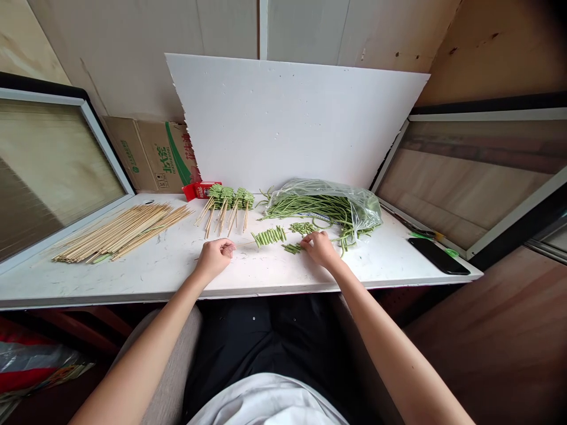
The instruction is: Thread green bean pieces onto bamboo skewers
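Note:
My left hand [215,258] is closed round the end of a thin bamboo skewer, its fingers curled. Out to the right, the skewer carries a row of short green bean pieces [269,236] threaded side by side. My right hand [319,249] has its fingers pinched together beside a small heap of cut green bean pieces [292,248]; whatever is between its fingertips is hidden. Another heap of cut pieces [302,227] lies just behind. Farther back, a clear plastic bag [365,206] holds long whole green beans [310,206].
Bare skewers [119,233] lie bundled on the left of the white table [248,277]. Finished bean skewers [230,199] are stacked by a red box [201,189]. A black phone [438,255] rests at the right edge. A white foam board [292,124] stands behind.

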A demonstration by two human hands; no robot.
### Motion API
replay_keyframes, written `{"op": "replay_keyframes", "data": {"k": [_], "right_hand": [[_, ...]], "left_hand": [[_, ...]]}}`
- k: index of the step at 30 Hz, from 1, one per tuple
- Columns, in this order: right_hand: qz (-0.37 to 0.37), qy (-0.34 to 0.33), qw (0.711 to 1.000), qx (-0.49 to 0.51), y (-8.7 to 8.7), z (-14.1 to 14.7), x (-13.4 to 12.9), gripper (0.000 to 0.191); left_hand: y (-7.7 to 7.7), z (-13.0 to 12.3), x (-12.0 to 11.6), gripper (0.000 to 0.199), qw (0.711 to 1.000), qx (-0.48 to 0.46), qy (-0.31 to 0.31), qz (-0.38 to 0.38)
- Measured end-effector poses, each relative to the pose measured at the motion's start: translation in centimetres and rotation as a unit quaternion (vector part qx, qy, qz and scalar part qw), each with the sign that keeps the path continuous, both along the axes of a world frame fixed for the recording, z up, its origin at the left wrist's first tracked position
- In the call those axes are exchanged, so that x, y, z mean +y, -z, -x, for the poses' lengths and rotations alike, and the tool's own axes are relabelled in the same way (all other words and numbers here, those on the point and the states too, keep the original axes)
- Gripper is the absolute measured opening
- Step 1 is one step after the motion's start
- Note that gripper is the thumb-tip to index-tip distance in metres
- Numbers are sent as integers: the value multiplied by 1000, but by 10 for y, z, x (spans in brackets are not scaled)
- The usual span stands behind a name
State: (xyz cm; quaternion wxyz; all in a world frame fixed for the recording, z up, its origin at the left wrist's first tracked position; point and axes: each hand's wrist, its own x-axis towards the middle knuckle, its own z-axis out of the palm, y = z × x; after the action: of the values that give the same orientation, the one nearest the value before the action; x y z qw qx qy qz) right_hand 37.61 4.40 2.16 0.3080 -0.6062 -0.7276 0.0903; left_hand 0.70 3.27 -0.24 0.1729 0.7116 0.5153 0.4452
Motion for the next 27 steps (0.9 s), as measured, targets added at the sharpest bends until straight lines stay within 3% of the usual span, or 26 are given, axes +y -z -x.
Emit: {"op": "replay_keyframes", "data": {"k": [3,6,9,18,27], "right_hand": [[10,-22,988,155,-1,2,0,20],[38,-54,941,333,-2,8,-1,37],[68,-64,899,428,-3,18,-4,53],[61,-57,861,502,4,24,-29,49],[64,-48,845,529,8,27,-32,49]], "left_hand": [[1,0,0,18,1000,2,2,-2],[1,0,0,18,1000,3,6,-4],[1,-1,0,18,1000,-1,11,-2],[1,-2,-1,18,1000,-15,20,3],[0,-7,-5,16,999,-15,45,22]]}}
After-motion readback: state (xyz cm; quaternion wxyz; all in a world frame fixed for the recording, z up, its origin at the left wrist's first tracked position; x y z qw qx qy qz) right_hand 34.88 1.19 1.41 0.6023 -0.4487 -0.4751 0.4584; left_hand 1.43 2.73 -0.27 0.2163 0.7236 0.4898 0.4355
